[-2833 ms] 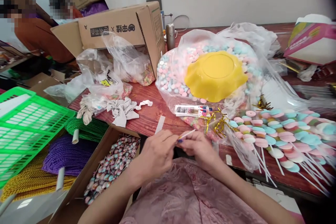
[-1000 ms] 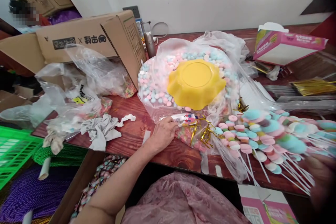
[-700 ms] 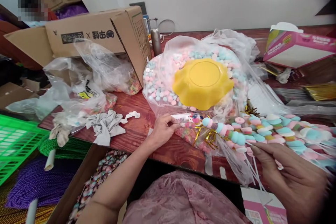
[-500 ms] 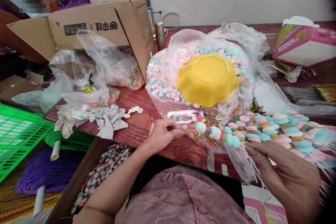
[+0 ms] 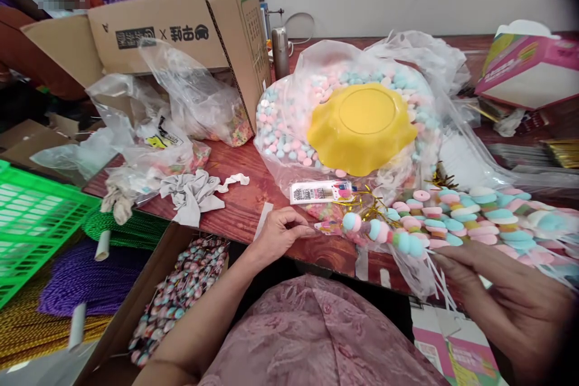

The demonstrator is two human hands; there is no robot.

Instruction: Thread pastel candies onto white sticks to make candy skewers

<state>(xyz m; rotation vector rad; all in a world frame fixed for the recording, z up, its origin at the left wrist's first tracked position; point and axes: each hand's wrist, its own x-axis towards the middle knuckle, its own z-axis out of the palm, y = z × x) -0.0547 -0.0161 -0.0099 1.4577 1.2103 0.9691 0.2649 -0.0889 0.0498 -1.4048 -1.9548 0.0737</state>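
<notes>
Holding a candy skewer (image 5: 384, 234) level over the counter (image 5: 239, 205), the right hand (image 5: 506, 295) pinches its stick end while the left hand (image 5: 280, 232) closes its fingertips at the tip, just beside the gold twist ties (image 5: 368, 208). This looks like the wrapping step; next comes a steady grip while the tip gets covered. Finished skewers (image 5: 493, 223) lie alongside.
</notes>
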